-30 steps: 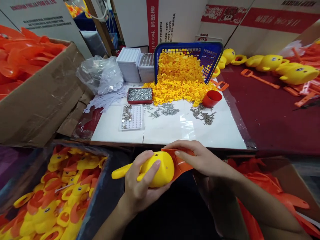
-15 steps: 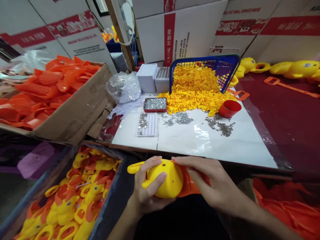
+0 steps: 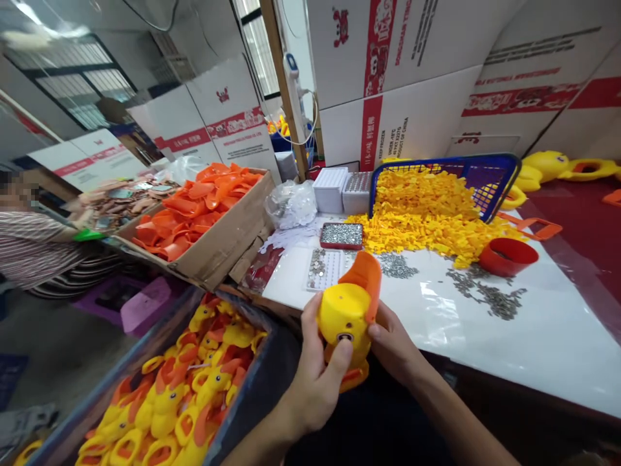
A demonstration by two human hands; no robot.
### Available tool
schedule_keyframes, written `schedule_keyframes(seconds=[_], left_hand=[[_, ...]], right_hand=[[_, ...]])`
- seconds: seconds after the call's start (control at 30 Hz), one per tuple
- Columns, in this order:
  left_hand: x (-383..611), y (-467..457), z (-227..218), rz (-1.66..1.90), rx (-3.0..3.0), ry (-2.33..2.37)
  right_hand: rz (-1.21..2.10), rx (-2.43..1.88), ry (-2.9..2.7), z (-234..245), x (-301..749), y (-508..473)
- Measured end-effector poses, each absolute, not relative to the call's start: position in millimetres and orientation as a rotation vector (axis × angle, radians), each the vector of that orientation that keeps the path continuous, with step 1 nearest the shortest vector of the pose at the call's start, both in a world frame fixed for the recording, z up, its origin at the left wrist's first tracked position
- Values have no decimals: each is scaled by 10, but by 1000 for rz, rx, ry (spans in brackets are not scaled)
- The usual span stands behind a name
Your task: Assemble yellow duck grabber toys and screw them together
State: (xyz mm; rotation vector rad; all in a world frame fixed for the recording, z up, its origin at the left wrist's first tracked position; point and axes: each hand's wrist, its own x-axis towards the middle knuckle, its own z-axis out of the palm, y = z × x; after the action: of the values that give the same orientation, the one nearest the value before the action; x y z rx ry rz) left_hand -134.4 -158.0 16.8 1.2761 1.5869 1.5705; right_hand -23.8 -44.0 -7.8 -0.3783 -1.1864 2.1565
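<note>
A yellow plastic toy duck (image 3: 339,310) is held up in front of me at the table's near edge, its flat round end tilted up. My left hand (image 3: 315,378) wraps round it, with the thumb beside its eye. A curved orange plastic piece (image 3: 367,278) stands up from the duck's right side. My right hand (image 3: 395,346) is closed at the lower end of that piece, thumb against its edge; its other fingers are hidden behind the toy. Beyond the duck lies a white tray (image 3: 326,266) with small silver discs, partly covered by the orange piece.
Yellow parts spill from a blue basket (image 3: 507,171). Nearby are a red cup (image 3: 507,257), loose screws (image 3: 490,294) and a red tray of metal bits (image 3: 341,235). At left are a carton (image 3: 228,236) of orange pieces, a bin (image 3: 204,408) of ducks and a person (image 3: 36,249).
My hands have raised and turned the duck, so the orange piece now points up and an eye faces me. The view has swung left, bringing another person into sight.
</note>
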Motion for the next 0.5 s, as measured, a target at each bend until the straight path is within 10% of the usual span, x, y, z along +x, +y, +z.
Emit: schedule_keyframes(seconds=[0.27,0.5], left_hand=[[-1833,-1336,622,775,2421,1686],[-3842,-850,1539,1025,2005,2724]], right_hand=[[2168,-551,-871,-389,95,-388],[1924,-836,-590,-339,483,-193]])
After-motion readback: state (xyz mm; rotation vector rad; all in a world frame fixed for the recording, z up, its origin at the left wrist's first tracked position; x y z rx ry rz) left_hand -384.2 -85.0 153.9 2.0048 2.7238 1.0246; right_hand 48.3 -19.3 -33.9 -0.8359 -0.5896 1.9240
